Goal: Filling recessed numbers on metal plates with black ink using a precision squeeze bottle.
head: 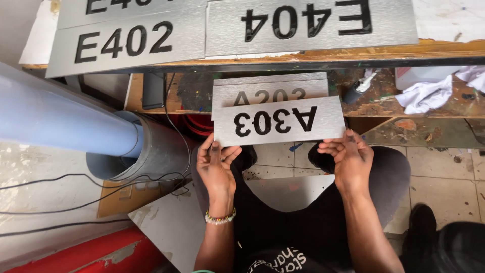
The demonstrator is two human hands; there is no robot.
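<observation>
Two hands are gripping a brushed silver rectangular sign plate [279,120] with black characters: left hand [216,164] pinching its seven-o'clock corner, right hand [348,156] its five-o'clock corner, fingers closed on the edge.

Held sign plate [279,121]: brushed silver metal look, matt sheen, black glossy characters.
Upper plates [310,23]: same brushed silver finish.
Workbench edge [353,53]: worn wood, rough, paint-stained.
Pipe [60,114]: smooth pale plastic, faint gloss.
Rag [429,93]: white crumpled cloth.
Floor [444,177]: dull, stained tiles.
Bracelet [220,218]: small glossy beads.
</observation>
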